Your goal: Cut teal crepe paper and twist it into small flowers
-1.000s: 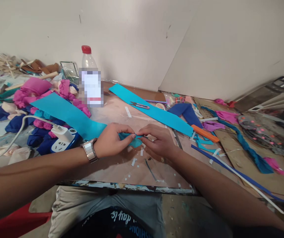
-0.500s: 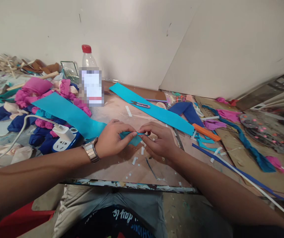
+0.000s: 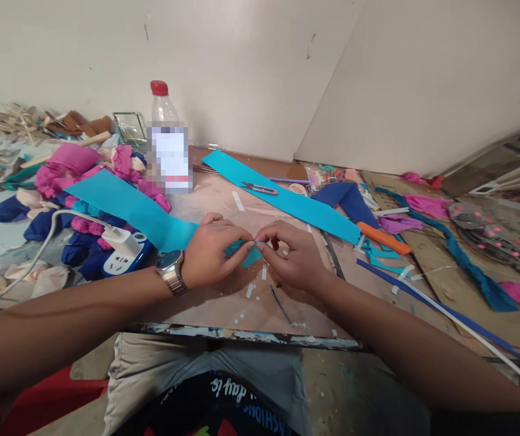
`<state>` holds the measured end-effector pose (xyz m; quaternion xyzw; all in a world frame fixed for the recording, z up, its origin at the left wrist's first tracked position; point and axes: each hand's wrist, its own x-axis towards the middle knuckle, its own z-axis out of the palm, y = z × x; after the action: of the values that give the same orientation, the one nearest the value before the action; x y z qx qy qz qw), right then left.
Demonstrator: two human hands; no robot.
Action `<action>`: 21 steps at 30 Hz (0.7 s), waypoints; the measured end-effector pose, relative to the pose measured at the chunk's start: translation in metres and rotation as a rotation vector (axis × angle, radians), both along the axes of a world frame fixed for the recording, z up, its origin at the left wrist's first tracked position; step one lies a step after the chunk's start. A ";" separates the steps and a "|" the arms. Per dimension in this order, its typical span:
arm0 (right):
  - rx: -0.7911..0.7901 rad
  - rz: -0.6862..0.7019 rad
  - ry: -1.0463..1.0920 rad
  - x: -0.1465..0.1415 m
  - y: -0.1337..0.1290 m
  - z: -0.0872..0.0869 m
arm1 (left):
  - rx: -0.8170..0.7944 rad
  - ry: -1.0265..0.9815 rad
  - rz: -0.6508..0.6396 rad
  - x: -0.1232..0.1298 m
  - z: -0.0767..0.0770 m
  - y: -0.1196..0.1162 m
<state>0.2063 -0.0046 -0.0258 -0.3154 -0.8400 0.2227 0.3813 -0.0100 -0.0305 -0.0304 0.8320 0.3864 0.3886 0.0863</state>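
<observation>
The left hand (image 3: pixel 217 251) and right hand (image 3: pixel 291 254) meet at the fingertips, pinching a turquoise strip (image 3: pixel 157 225) above the counter (image 3: pixel 212 197); only that small part seems in work; its leftward length looks unworked; a second strip (image 3: pixel 294 206) lies flat beyond.

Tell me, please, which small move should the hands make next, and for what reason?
Probably the right hand should firm its grip on the held blue strip, with the left hand steady: both hands pinch it and nearly meet at its edge, while most of the strip trails off behind the left hand, so a loose pinch might slip.
</observation>
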 end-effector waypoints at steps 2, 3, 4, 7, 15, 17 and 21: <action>-0.119 -0.025 0.027 -0.002 -0.002 0.000 | 0.022 0.028 0.011 0.000 0.000 0.000; -0.167 -0.035 0.041 -0.003 -0.002 -0.001 | 0.031 0.044 0.017 0.000 0.000 0.001; -0.203 -0.043 0.051 -0.003 -0.002 -0.001 | 0.041 0.057 0.023 0.000 -0.001 0.001; -0.224 -0.053 0.050 -0.004 -0.001 -0.002 | 0.067 0.084 0.037 0.001 -0.001 0.001; -0.038 -0.052 0.010 -0.003 0.000 -0.005 | 0.027 0.096 0.066 0.002 -0.001 0.000; 0.003 -0.032 0.013 -0.002 0.000 -0.005 | 0.022 0.104 0.063 0.002 -0.001 0.000; 0.085 0.029 0.010 -0.001 0.001 -0.003 | 0.014 0.118 0.037 0.002 -0.002 0.001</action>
<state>0.2055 -0.0037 -0.0287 -0.2855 -0.8511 0.1940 0.3955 -0.0081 -0.0290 -0.0324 0.8467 0.4035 0.3431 0.0506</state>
